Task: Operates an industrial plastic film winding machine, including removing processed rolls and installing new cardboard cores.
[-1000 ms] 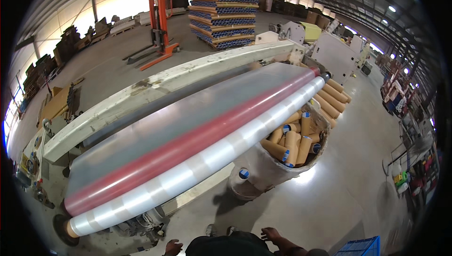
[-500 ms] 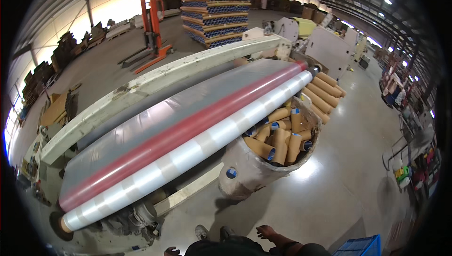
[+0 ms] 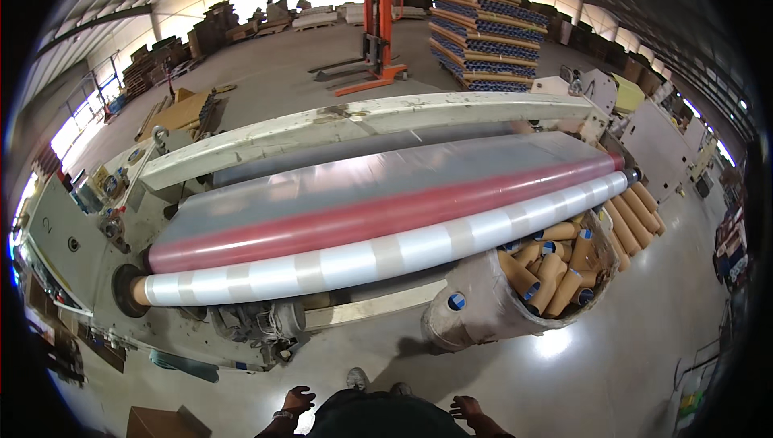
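Observation:
My left hand (image 3: pixel 299 400) hangs low beside my body, holding nothing, its fingers loosely apart and a band on the wrist. On the other side, my right hand (image 3: pixel 465 407) is also free, fingers apart. Neither touches anything. Ahead of both lies a long roll of whitish film (image 3: pixel 419 249) with pale tan bands, lying across the machine. Behind it runs a red roller (image 3: pixel 386 212), and beyond that a wide sheet of grey film (image 3: pixel 354 172). Nearest my right hand is a film-wrapped bin (image 3: pixel 475 321) full of short cardboard tubes (image 3: pixel 547 277).
A cream machine beam (image 3: pixel 370 116) spans behind the film. Longer cardboard tubes (image 3: pixel 632 216) lie right of the bin. An orange pallet stacker (image 3: pixel 382 35) and a tall stack of tubes (image 3: pixel 487 39) stand far back. A cardboard box (image 3: pixel 165 422) sits at lower left.
My view has swung left, so the machine and bin appear further right. My left hand and forearm show more fully; both hands remain empty. The blue crate at lower right has left view.

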Available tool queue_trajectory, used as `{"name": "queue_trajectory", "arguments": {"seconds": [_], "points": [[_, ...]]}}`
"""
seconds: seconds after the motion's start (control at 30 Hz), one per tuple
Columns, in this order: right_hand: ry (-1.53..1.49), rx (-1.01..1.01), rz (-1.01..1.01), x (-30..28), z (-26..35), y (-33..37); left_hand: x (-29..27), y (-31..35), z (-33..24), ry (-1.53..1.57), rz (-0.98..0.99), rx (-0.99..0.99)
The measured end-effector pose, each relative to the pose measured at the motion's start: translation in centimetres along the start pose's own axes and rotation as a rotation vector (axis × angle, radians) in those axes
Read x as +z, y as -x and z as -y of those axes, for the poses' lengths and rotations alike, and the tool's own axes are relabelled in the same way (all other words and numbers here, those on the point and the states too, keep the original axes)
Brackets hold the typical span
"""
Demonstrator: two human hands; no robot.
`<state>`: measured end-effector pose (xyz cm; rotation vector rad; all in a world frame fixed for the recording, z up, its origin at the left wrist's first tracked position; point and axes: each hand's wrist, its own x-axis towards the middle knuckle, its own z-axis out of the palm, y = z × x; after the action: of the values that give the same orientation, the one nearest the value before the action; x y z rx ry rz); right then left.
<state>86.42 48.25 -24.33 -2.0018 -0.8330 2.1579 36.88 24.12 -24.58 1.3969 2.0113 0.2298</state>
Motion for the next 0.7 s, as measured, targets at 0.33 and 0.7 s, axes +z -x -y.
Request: {"name": "queue_trajectory", "arguments": {"seconds": [0.33, 0.7], "points": [[0.060, -0.029, 0.005, 2.1, 5.7, 0.6, 1.1, 0.2, 1.5, 0.055, 0.000, 0.025], [0.063, 0.045, -0.046, 0.7, 2.0, 0.1, 2.2, -1.6, 2.2, 0.274, 0.039, -0.086]]}}
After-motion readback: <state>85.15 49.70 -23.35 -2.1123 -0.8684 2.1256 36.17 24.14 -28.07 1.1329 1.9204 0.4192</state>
